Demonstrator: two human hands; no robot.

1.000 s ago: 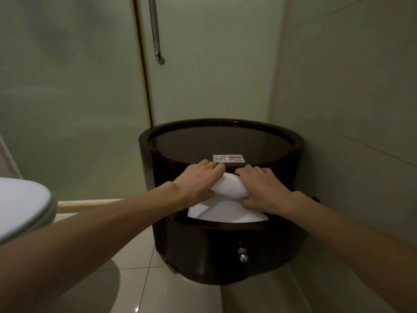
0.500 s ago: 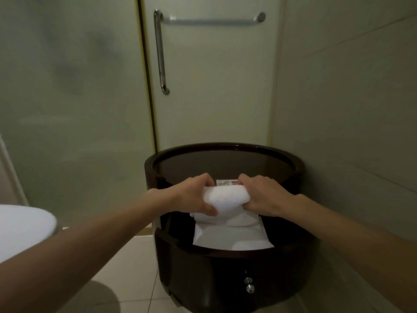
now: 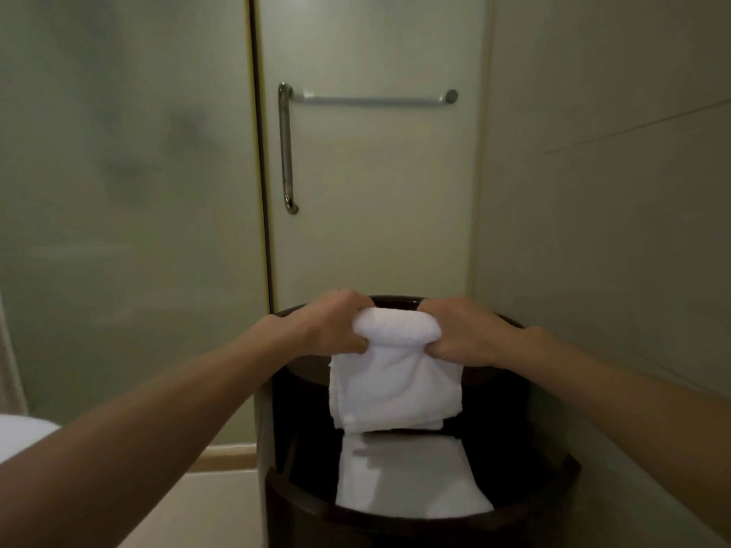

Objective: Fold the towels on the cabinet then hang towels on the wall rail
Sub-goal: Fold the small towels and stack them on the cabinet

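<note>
Two towels are in view. One white towel [image 3: 395, 381] hangs folded in front of the dark round cabinet [image 3: 300, 504]. The left hand [image 3: 332, 326] and the right hand [image 3: 463, 334] each clamp one upper end of it. The second towel [image 3: 407, 480] lies flat in the cabinet's open compartment. Behind are one horizontal rail [image 3: 372, 100] and one vertical door handle [image 3: 285, 152]. The hands hide most of the cabinet top, and the toilet [image 3: 19, 433] is cut off at the left.

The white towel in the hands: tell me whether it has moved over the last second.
Yes. The towel has risen out of the cabinet opening. It now hangs from the left hand and right hand, level with the cabinet's top.
</note>
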